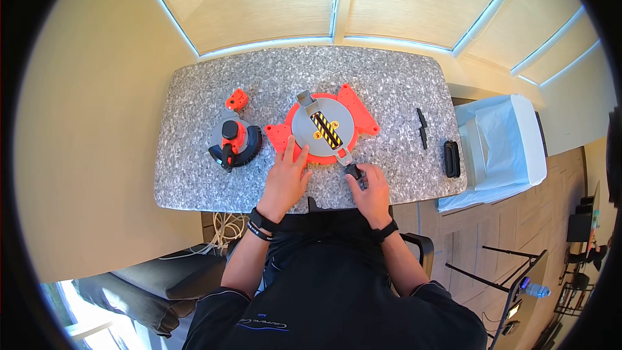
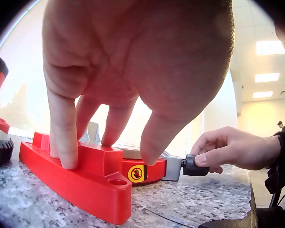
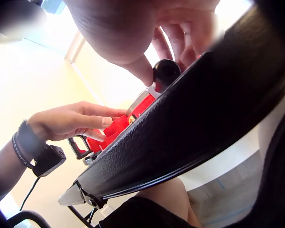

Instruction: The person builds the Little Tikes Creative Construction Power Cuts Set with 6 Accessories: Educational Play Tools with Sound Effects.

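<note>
Speckled tabletop, left hand splayed, seemingly pressing red base, right hand pinching knob

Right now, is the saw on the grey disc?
No, the saw sits on the table, to the left of the grey disc.

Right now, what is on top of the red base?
A grey disc with a striped strip and two round yellow stickers sits on the red base. The disc covers the base's middle, hiding it.
</note>
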{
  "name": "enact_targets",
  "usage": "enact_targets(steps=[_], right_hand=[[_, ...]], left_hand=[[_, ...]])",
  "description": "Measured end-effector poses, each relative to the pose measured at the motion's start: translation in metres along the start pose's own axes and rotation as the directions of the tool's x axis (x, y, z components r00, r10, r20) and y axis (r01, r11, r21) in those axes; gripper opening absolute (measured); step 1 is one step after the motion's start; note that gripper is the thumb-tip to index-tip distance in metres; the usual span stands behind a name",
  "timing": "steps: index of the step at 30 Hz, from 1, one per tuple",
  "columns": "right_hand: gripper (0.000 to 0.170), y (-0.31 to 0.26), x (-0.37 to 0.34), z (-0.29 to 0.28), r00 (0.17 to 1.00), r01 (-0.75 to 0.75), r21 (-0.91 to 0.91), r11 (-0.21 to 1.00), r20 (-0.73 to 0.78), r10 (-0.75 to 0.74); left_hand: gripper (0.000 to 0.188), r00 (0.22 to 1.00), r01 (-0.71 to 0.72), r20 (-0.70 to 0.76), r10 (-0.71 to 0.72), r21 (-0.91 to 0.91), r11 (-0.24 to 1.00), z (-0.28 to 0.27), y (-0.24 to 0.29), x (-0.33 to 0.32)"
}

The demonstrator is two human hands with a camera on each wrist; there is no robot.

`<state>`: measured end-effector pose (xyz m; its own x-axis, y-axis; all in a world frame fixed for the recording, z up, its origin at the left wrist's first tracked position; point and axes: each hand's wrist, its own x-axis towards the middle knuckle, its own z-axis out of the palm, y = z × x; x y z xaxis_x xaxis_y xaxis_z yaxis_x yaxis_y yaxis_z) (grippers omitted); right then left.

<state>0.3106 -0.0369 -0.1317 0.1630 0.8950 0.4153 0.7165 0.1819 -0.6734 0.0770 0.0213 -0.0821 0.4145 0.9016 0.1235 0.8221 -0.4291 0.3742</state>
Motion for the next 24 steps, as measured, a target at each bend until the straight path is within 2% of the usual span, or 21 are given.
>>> enact_targets(steps=[2, 12, 15, 17, 20, 24], right_hand=[[0.031, -0.0025, -0.0001, -0.0020, 0.997, -0.066, 0.011, 0.998, 0.042, 0.066], [0.030, -0.0041, -0.0002, -0.0038, 0.986, -0.142, -0.003, 0.990, 0.085, 0.142], [0.034, -0.0046, 0.0018, -0.0031, 0.997, -0.061, -0.005, 0.998, 0.053, 0.061], [0.037, -0.0051, 0.0039, -0.0017, 0.999, 0.025, -0.030, 0.999, -0.026, -0.026], [0.040, -0.0031, 0.0034, -0.0014, 0.997, 0.074, -0.046, 0.996, -0.017, -0.075], [0.039, -0.0030, 0.0026, -0.0022, 0.999, 0.040, -0.029, 0.999, 0.001, -0.040]], left_hand=[[0.065, 1.000, 0.002, 0.001, -0.002, -0.005, 1.000, -0.0006, 0.0004, -0.0001], [0.066, 1.000, -0.001, 0.000, 0.001, 0.004, 1.000, -0.0002, 0.0004, 0.0001], [0.065, 1.000, 0.008, -0.003, -0.008, -0.004, 1.000, -0.0010, 0.0013, 0.0002], [0.064, 1.000, 0.018, -0.004, -0.018, -0.016, 1.000, -0.0023, 0.0022, 0.0001], [0.064, 1.000, 0.018, -0.001, -0.018, -0.027, 0.999, -0.0030, 0.0022, 0.0002], [0.064, 1.000, 0.020, 0.003, -0.020, -0.021, 1.000, -0.0029, 0.0026, 0.0002]])
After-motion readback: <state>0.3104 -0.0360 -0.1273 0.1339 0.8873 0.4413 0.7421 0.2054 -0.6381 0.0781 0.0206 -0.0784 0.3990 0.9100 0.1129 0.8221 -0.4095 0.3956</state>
